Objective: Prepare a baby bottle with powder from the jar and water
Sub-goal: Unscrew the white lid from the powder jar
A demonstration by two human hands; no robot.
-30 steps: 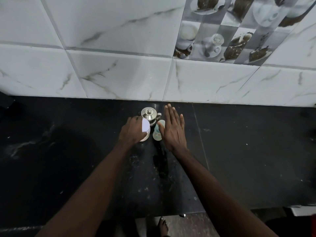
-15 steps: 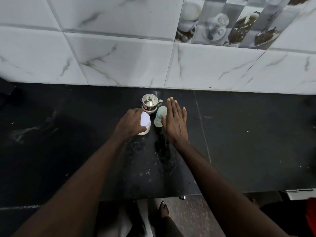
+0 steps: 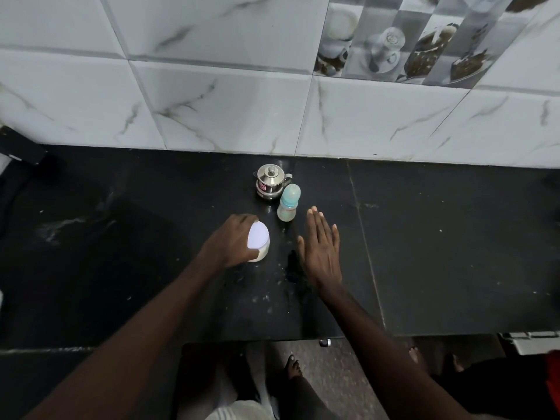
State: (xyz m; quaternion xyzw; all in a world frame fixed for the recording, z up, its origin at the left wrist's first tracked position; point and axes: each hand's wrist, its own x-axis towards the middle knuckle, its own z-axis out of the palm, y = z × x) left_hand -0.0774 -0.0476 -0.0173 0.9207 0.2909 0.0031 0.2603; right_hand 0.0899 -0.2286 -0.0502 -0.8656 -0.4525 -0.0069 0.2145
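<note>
A small white jar (image 3: 259,244) with a white lid stands on the black counter (image 3: 439,253). My left hand (image 3: 231,245) is wrapped around its left side. A baby bottle (image 3: 288,203) with a pale green cap stands upright beyond the jar, to its right. My right hand (image 3: 321,250) hovers flat with fingers straight and apart, just right of the jar and in front of the bottle, touching neither.
A small steel pot (image 3: 270,181) with a knobbed lid stands behind the bottle, near the tiled wall (image 3: 212,101). The counter's front edge (image 3: 272,339) runs below my forearms. Bare feet show on the floor beneath.
My left hand has drawn the jar toward me, away from the pot and bottle. My right hand has pulled back from beside the bottle, still flat.
</note>
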